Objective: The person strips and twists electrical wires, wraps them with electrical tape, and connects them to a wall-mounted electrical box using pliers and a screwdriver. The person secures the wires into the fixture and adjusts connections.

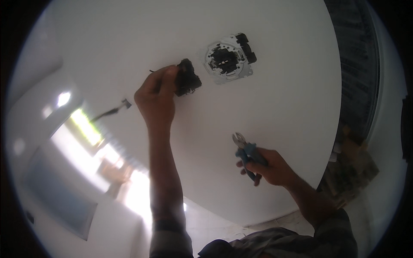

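My left hand (155, 95) is raised against the white wall and grips a black electrical fitting (188, 78) with a ragged outline, between thumb and fingers. Just right of it, a switch or socket mechanism (226, 61) is set in the wall, with a silver metal mounting frame and a black centre. A black block juts from the frame's upper right. Lower down, my right hand (274, 167) is wrapped around pliers (248, 151) with blue-green handles. Their metal jaws point up toward the mechanism, slightly parted and apart from the wall fitting.
A dark stick-like thing (114, 111), too blurred to name, shows left of my left forearm. Bright openings (88, 129) lie beyond. On the right stands a dark ribbed panel (355, 64), with blurred brown items (350, 167) below it. Light tiled floor (211, 220) shows beneath the wall.
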### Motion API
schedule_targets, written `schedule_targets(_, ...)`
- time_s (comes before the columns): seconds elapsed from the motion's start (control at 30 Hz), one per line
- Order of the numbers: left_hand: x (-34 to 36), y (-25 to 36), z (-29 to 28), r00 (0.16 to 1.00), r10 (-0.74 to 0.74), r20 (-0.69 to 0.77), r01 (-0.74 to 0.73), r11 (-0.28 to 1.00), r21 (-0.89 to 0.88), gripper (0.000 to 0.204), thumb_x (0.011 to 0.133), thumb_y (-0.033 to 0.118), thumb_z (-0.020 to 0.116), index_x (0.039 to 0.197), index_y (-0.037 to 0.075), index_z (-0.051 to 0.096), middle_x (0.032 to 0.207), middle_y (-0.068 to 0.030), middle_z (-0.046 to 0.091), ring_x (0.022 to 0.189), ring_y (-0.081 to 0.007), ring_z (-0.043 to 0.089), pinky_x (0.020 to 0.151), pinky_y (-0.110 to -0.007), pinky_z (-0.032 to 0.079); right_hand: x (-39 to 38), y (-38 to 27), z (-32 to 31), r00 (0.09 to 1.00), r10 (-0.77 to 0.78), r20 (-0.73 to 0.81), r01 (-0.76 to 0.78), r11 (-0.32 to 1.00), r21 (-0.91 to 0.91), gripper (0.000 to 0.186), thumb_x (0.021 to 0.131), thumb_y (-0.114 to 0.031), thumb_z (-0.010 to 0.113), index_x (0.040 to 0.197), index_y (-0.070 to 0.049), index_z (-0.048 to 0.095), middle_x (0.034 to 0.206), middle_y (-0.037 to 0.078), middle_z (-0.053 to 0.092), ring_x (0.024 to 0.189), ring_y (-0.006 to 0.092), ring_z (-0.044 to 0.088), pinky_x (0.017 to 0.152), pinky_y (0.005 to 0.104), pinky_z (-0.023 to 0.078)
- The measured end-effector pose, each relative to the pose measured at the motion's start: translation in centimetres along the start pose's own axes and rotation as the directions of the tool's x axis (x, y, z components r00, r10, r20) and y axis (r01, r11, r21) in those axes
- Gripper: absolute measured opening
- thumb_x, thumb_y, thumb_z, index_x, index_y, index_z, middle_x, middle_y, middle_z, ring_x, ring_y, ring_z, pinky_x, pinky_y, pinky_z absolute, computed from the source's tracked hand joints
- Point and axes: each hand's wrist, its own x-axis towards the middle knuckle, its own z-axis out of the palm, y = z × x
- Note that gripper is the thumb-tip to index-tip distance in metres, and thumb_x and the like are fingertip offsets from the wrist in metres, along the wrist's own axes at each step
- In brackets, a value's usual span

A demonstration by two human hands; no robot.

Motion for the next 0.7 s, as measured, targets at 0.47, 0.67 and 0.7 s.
schedule_targets(0.47, 2.4, 2.0, -3.8, 0.877, 0.355, 0.323, -0.48, 0.662, 0.576, 0.017, 0.096, 0.016, 0.077, 0.107, 0.003, 0.078, 0.09, -0.0094, 0.075, 0.076, -0.0125, 0.069, 0.071, -0.028, 0.053, 12.5, -5.2, 7.1, 0.979, -0.164, 0.122, 0.122, 0.948, 0.295, 0.033, 0.098, -0.018, 0.063, 0.123, 0.003, 0.061, 0.089, 0.009, 0.062, 0.076, 0.0182, 0.07, 0.065, 0.0346, 0.067)
schedule_targets(0.67, 2.2, 4.1, -4.5, 0.943, 0.11, 0.315, -0.3, 0.695, 0.654, 0.016, 0.099, 0.015, 0.073, 0.109, 0.003, 0.078, 0.093, -0.0088, 0.076, 0.08, -0.0127, 0.07, 0.073, -0.029, 0.054, 15.1, -6.3, 8.9, 0.968, -0.241, 0.065, 0.198, 0.898, 0.392, 0.031, 0.099, -0.018, 0.063, 0.123, 0.001, 0.063, 0.089, 0.007, 0.063, 0.076, 0.0155, 0.069, 0.064, 0.0323, 0.066)
schedule_targets(0.7, 2.2, 4.1, -4.7, 0.941, 0.107, 0.321, -0.302, 0.694, 0.654, 0.014, 0.098, 0.014, 0.073, 0.108, 0.005, 0.079, 0.093, -0.0087, 0.077, 0.079, -0.0133, 0.071, 0.072, -0.029, 0.054, 15.2, -6.5, 9.1, 0.966, -0.251, 0.068, 0.205, 0.896, 0.393, 0.031, 0.1, -0.019, 0.063, 0.125, -0.001, 0.064, 0.092, 0.006, 0.064, 0.08, 0.0137, 0.068, 0.065, 0.0308, 0.067)
